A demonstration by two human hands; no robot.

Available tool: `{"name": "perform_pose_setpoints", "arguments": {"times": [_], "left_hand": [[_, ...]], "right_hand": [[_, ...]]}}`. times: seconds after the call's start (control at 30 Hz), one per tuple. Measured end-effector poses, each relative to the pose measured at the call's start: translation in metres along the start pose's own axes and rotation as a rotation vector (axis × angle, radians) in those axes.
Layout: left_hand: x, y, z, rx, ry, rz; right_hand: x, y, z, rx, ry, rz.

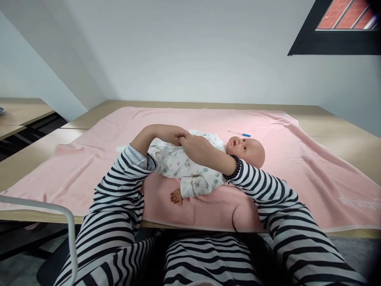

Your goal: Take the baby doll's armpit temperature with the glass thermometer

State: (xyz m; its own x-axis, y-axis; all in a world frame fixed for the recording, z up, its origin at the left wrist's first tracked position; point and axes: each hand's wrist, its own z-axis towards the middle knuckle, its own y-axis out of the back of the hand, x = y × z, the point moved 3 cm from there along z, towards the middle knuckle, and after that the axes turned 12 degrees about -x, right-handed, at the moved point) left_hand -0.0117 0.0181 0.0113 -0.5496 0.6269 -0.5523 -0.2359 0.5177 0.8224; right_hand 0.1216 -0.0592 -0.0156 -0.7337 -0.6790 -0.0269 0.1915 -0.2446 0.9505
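A baby doll (247,151) lies on its back with its head to the right, dressed in a white bodysuit (175,162) with a small coloured print. Over its belly and chest my two hands meet. My left hand (171,134) reaches in from the left, bent at the wrist, its fingertips drawn together at the far side of the suit. My right hand (198,149) comes across the chest with its fingers closed against the left fingertips. What the fingers pinch is hidden between them. One doll hand (176,196) rests palm-down on the near side.
A pink blanket (98,159) covers most of the wooden table (312,115). Behind the doll lies a thin thermometer-like stick with a blue end (246,135). A dark hair strand or cord (233,218) hangs at the front edge. A white metal rail (70,222) stands at lower left.
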Motion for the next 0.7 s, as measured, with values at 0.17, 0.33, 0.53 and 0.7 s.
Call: {"name": "perform_pose_setpoints", "arguments": {"times": [0.17,0.33,0.53,0.7], "left_hand": [[0.003,-0.002,0.004,-0.048,0.011,0.031],[0.006,-0.006,0.005,-0.059,0.031,0.096],[-0.002,-0.009,0.004,-0.129,0.092,0.128],[-0.008,-0.007,0.002,-0.121,0.088,0.108]], "right_hand": [[0.000,0.001,-0.001,0.018,-0.024,-0.030],[-0.003,0.001,0.001,0.047,-0.031,-0.013],[-0.004,0.000,0.003,0.041,-0.030,0.008],[-0.004,0.003,0.001,0.028,-0.030,0.013]]}}
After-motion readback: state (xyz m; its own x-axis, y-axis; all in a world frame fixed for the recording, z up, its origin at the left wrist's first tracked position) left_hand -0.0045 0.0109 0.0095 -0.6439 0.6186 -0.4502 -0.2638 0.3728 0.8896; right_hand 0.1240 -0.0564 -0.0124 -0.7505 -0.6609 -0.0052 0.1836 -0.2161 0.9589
